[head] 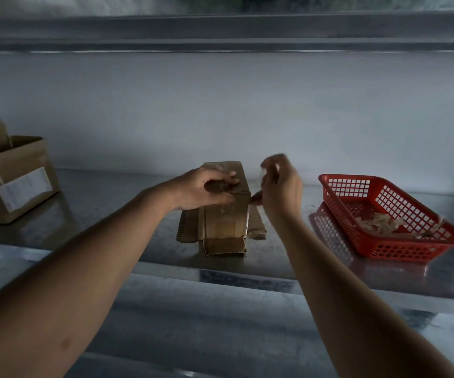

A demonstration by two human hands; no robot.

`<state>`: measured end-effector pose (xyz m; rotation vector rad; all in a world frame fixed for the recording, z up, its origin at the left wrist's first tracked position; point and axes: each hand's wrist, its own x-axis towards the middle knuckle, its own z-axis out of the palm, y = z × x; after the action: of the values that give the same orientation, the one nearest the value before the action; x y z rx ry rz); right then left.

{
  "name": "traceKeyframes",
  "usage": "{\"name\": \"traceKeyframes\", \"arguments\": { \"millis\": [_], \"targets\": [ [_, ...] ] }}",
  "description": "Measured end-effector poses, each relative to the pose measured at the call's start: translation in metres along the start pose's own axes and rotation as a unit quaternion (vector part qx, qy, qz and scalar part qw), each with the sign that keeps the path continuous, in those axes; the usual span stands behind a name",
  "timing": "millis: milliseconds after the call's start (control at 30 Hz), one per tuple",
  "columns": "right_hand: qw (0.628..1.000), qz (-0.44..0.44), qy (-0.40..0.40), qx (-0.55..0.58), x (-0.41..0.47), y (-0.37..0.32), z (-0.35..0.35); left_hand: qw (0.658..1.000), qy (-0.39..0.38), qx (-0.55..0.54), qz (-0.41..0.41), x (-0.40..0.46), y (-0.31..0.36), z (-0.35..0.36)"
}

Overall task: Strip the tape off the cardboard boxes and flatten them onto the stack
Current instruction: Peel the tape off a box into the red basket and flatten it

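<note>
Counting the cardboard first: one small box stands in the middle of the metal shelf, and one larger box sits at the far left with its flaps up and a white label on its side. The small box rests on a stack of flattened cardboard whose edges stick out at the left, right and front; how many sheets lie in it cannot be told. One red basket with slotted sides stands to the right on the same shelf, well apart from the small box, and holds a loose heap of crumpled tape scraps. Two bare forearms reach in from the bottom of the view. The left hand lies over the top of the small box, fingers curled over it and holding it down. The right hand, blurred, is raised just beside the box's right edge, its grip pinching a thin clear strip of tape that hangs from its fingers toward the box. A pale wall rises behind the shelf, another shelf runs overhead, and nothing stands between the hands and the box. The small box is brown, worn and creased, its top flaps shut, with a pale patch on its front.
</note>
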<state>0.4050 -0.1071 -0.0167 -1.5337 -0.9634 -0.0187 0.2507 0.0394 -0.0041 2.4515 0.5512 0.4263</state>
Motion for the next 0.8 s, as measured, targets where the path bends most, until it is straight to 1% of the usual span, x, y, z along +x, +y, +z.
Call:
{"name": "traceKeyframes", "arguments": {
  "millis": [67, 167, 233, 300, 400, 500, 633, 700, 800],
  "targets": [
    [0.999, -0.013, -0.015, 0.028, 0.016, -0.019, -0.009, 1.0, -0.014, 0.006, 0.004, 0.003, 0.003, -0.002],
    [0.997, -0.046, -0.055, 0.022, 0.03, -0.034, -0.013, 0.999, -0.038, 0.028, 0.0, 0.006, 0.013, -0.004],
    [0.997, -0.053, -0.063, 0.006, 0.03, -0.027, -0.007, 0.999, -0.021, 0.027, -0.006, 0.007, 0.013, -0.001],
    [0.996, -0.057, -0.058, -0.025, 0.027, -0.013, -0.001, 1.0, -0.005, 0.024, -0.007, 0.006, 0.011, 0.002],
    [0.997, -0.04, -0.038, -0.059, 0.025, -0.002, -0.002, 1.0, -0.003, 0.02, -0.007, 0.002, 0.007, 0.002],
    [1.0, -0.012, 0.004, -0.027, 0.018, -0.003, -0.009, 1.0, -0.012, -0.008, -0.002, 0.0, 0.008, 0.003],
    [0.999, -0.024, 0.041, -0.001, 0.009, -0.005, -0.008, 0.998, -0.014, -0.063, -0.014, 0.0, 0.007, 0.003],
    [0.999, -0.012, 0.033, 0.001, 0.007, -0.005, -0.005, 0.996, -0.022, -0.083, -0.024, 0.0, 0.009, 0.0],
    [0.998, -0.024, 0.012, -0.057, 0.004, -0.008, -0.002, 0.996, -0.025, -0.088, -0.024, 0.004, 0.003, 0.0]
  ]
}}
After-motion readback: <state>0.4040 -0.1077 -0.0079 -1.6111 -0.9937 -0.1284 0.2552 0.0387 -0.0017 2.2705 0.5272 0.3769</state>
